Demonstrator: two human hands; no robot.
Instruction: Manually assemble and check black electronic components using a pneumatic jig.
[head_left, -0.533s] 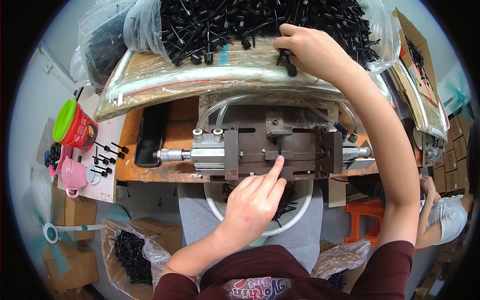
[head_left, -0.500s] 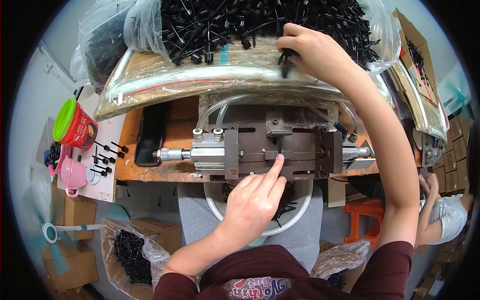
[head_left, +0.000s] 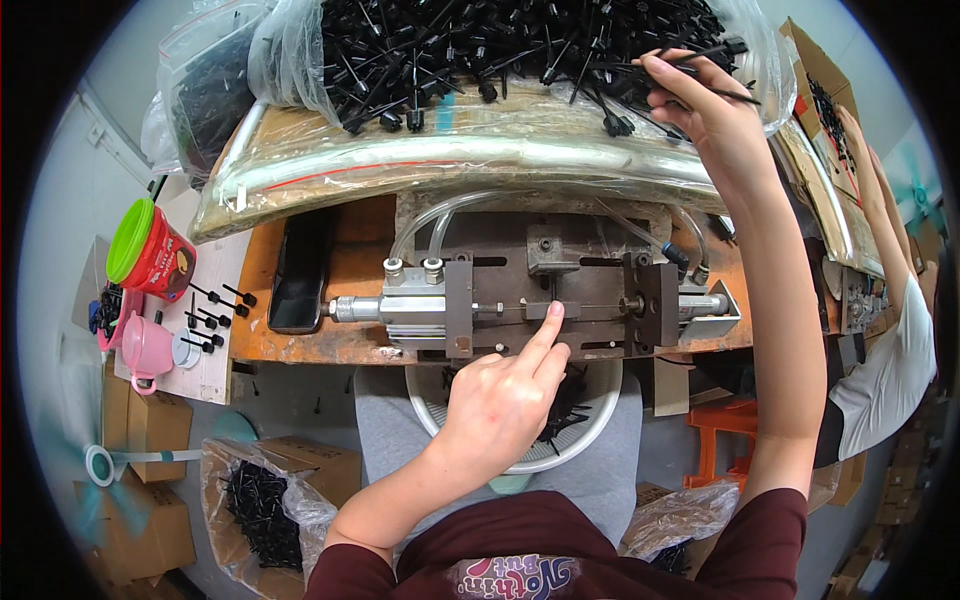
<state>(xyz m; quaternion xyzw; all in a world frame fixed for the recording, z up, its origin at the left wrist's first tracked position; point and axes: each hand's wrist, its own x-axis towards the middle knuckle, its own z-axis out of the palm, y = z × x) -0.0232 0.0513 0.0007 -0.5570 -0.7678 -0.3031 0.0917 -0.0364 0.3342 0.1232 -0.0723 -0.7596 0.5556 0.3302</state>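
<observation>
Nearest of all, the maroon shirt and the grey trousers, with a white basket at the lap and black sticks lying inside it. Just beyond, here's the left hand: index finger straight out, its tip on a small metal block in the middle of the clamp. The other fingers are bent, and whether they grip anything underneath, I cannot tell. A thin black stick stands just past that fingertip. Silver cylinders flank the clamp, left and right, on a worn orange bench. Off to the left, a pink cup and a red tub with a green lid. Farther up, clear plastic over cardboard, and then the big heap of black sticks! Over its right side goes the right hand, thumb and fingers closed on a few black pieces, ends poking out both ways. Far right, a co-worker's hand is at a cardboard box of black pieces.
</observation>
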